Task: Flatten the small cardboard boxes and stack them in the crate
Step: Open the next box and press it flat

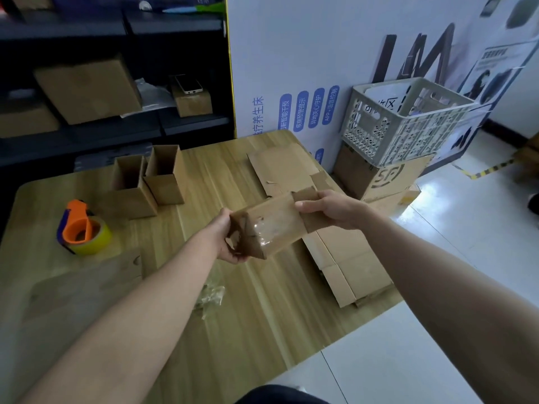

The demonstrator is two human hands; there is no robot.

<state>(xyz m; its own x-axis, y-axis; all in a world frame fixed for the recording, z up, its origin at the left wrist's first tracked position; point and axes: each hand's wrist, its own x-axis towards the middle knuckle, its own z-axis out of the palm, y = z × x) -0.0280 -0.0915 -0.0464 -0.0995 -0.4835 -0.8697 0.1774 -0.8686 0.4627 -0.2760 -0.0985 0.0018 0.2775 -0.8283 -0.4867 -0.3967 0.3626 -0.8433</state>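
Note:
I hold a small brown cardboard box (pixel 272 225) above the middle of the wooden table (pixel 262 310); clear tape shines on its side. My left hand (pixel 226 239) grips its near left end, fingers curled under it. My right hand (pixel 329 208) grips the far right end by its open flaps. Two more small boxes (pixel 151 182) stand open and upright at the table's back left. Flattened cardboard (pixel 344 258) lies along the table's right side. The grey plastic crate (pixel 405 121) sits at the back right on a big cardboard box (pixel 382 176) off the table.
An orange tape dispenser (pixel 83 228) with yellow tape sits at the table's left. Crumpled clear tape (pixel 211 298) lies near the middle front. A flat cardboard sheet (pixel 84 284) lies front left. Dark shelves (pixel 116 83) with boxes stand behind, a white printed panel to their right.

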